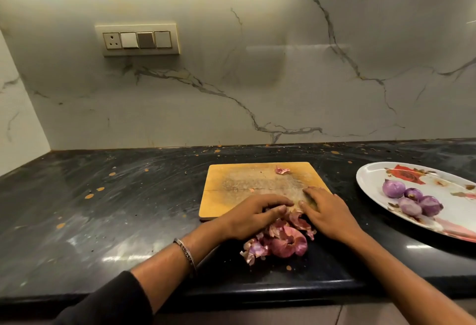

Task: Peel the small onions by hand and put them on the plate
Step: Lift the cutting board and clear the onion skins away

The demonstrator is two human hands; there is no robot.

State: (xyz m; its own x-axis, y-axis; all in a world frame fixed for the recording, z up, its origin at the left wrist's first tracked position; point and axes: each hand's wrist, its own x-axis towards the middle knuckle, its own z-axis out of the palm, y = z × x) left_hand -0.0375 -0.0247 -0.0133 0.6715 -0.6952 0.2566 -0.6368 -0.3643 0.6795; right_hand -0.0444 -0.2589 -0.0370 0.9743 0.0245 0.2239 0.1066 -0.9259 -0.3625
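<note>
Head view: I see four peeled onions (411,199) on the plate (371,173) at 3 o'clock; left hand (253,215) and right hand (325,211) rest spread on onion skins (282,241).

Dark desk under a marble wall

A wooden cutting board (239,190) lies flat on the dark, speckled desk (103,208). Behind it rises a white marble backsplash (257,80) with grey veins, and a cream switch panel (137,40) with one socket is set into it.
</note>
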